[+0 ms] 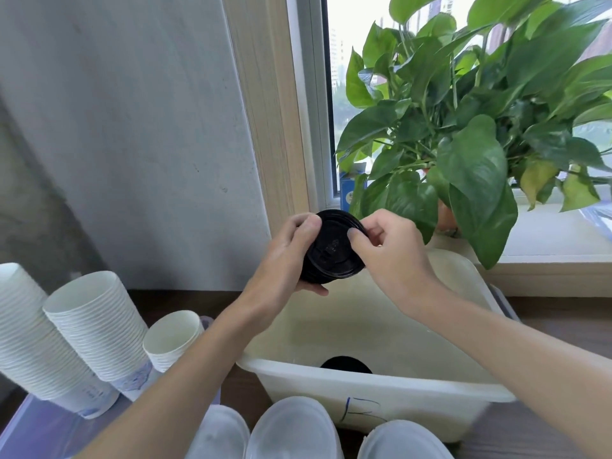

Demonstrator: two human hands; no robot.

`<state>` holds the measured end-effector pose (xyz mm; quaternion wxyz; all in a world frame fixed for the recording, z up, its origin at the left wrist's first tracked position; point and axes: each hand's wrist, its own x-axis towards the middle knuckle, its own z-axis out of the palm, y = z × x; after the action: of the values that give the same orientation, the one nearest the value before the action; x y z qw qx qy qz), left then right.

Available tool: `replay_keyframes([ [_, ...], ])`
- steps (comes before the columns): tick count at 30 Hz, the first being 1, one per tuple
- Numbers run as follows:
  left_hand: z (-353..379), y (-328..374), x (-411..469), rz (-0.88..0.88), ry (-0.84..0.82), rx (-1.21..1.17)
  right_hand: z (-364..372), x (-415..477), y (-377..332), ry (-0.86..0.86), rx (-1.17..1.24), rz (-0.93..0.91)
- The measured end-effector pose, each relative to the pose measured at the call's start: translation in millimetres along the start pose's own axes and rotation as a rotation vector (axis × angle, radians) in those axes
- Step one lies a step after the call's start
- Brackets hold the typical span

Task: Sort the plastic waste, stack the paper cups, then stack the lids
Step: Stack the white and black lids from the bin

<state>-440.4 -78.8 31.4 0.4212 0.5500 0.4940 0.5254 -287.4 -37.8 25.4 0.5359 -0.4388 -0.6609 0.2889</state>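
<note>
Head view looks down on a dark wood desk (563, 329) set against a grey wall (132, 127) and a window (337, 94), with a leafy plant (463, 144) on the sill (546, 240). Over a white bin (331, 379) the left hand (281, 260) grips a stack of black lids (331, 250), fingers curled round its edge, while the right hand (390, 253) pinches the top lid's rim. Stacked paper cups (96, 326) lean at the left. Another black lid (346, 364) in the bin is half hidden by its front wall. Translucent lids (294, 429) are cut off by the bottom edge. How many lids the stack holds cannot be made out.
</note>
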Motion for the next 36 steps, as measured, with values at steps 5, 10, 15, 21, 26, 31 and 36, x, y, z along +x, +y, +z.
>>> replay_keyframes([
  [5,-0.8,-5.6,2.4,0.049,0.028,0.046,3.5,2.4,1.6,-0.033,0.060,-0.022],
  [10,-0.2,-5.7,0.7,0.048,0.018,-0.034,6.2,-0.6,-3.2,-0.228,0.278,0.107],
  [15,-1.8,-6.3,1.9,0.057,0.039,0.000,6.2,-2.4,-3.6,-0.300,0.312,0.147],
  [21,-5.2,-6.2,-0.1,0.074,0.047,0.011,7.9,-2.3,-2.8,-0.325,0.236,0.094],
  [26,-5.1,-4.9,-1.1,0.088,0.043,0.028,8.7,-2.2,0.0,-0.350,0.192,0.053],
  [31,-4.5,-7.3,-0.1,0.113,0.019,0.081,6.6,-1.9,0.2,-0.356,0.264,0.164],
  [36,-3.4,-7.5,-0.6,0.115,0.014,0.076,7.7,-1.7,0.0,-0.282,0.164,0.037],
])
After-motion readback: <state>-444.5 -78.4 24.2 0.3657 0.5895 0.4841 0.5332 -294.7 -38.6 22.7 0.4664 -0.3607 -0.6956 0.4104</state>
